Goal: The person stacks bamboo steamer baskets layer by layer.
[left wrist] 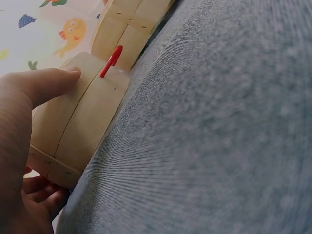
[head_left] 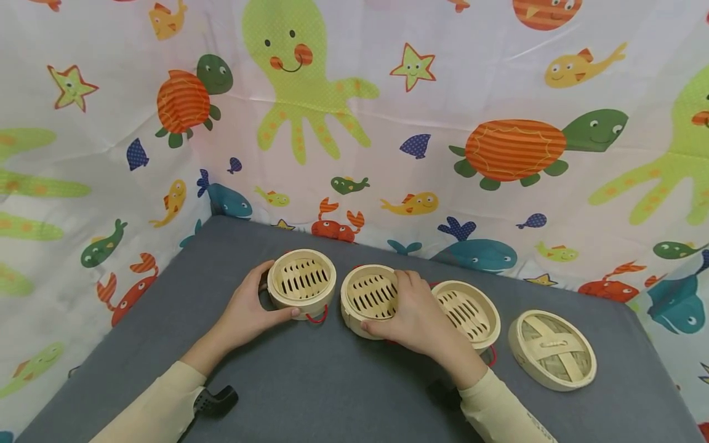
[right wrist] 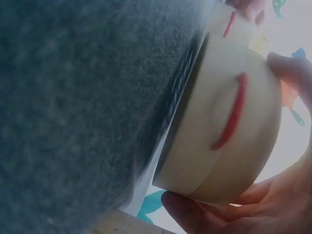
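My left hand (head_left: 242,312) grips the leftmost small bamboo steamer basket (head_left: 303,278), thumb on its near side and fingers round its left side. Its slotted floor faces up, and a red loop (left wrist: 112,61) sticks out from its wall in the left wrist view. My right hand (head_left: 422,320) holds the middle bamboo steamer basket (head_left: 367,294) across its right side, thumb at the front. In the right wrist view, a red loop (right wrist: 233,114) shows on that basket's wall. Whether the middle basket touches the table cannot be told.
A third slotted steamer basket (head_left: 479,307) stands just right of my right hand, partly hidden by it. Farther right lies a round woven bamboo lid (head_left: 554,352) with crossed strips. All are on a grey cloth-covered table (head_left: 332,394), backed by a sea-animal curtain (head_left: 365,123).
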Action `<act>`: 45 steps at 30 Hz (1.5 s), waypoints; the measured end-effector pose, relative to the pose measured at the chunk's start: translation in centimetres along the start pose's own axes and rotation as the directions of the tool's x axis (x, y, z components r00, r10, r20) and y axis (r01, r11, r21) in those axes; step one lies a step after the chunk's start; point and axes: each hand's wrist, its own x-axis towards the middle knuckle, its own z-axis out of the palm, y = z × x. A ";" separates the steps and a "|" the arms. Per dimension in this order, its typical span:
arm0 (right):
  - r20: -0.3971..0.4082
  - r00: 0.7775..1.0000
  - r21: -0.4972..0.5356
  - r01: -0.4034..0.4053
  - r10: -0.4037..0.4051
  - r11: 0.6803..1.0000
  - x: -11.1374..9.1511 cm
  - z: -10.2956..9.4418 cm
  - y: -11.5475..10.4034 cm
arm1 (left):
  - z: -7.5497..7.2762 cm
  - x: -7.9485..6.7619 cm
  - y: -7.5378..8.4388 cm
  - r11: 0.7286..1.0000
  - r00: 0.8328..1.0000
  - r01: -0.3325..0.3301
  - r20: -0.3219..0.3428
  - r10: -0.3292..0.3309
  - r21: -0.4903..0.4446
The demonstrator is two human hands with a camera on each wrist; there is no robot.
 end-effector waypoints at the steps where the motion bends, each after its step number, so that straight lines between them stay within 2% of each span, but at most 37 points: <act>1: -0.010 1.000 0.000 -0.004 0.004 1.000 0.0 0.0 0.0 | 0.0 0.0 0.1 1.000 1.000 -0.003 0.001 0.003 -0.002; 8: -0.077 0.996 0.007 -0.034 0.034 0.999 -0.1 -0.1 0.0 | 0.2 0.1 -0.3 0.999 1.000 -0.013 0.002 0.013 -0.038; 21: -0.147 0.987 0.071 -0.060 0.070 0.996 0.3 0.0 -0.7 | 0.0 -0.2 -0.4 0.999 1.000 -0.015 -0.006 0.015 -0.035; 30: -0.187 0.980 0.110 -0.046 0.066 0.993 0.7 0.1 -1.9 | 0.3 -0.2 0.0 0.998 0.999 -0.045 -0.006 0.045 -0.038; 35: -0.183 0.982 0.142 -0.025 0.051 0.990 1.4 0.5 -2.8 | 0.2 -0.4 0.0 0.997 0.998 -0.055 -0.004 0.055 -0.045; 41: -0.183 0.983 0.155 0.011 0.018 0.988 2.3 0.9 -3.8 | 0.2 -0.3 -0.1 0.995 0.996 -0.085 -0.010 0.084 -0.049; 45: -0.184 0.983 0.153 0.041 -0.012 0.987 2.6 1.2 -4.2 | 0.6 -0.8 -0.2 0.995 0.997 -0.077 -0.005 0.077 -0.057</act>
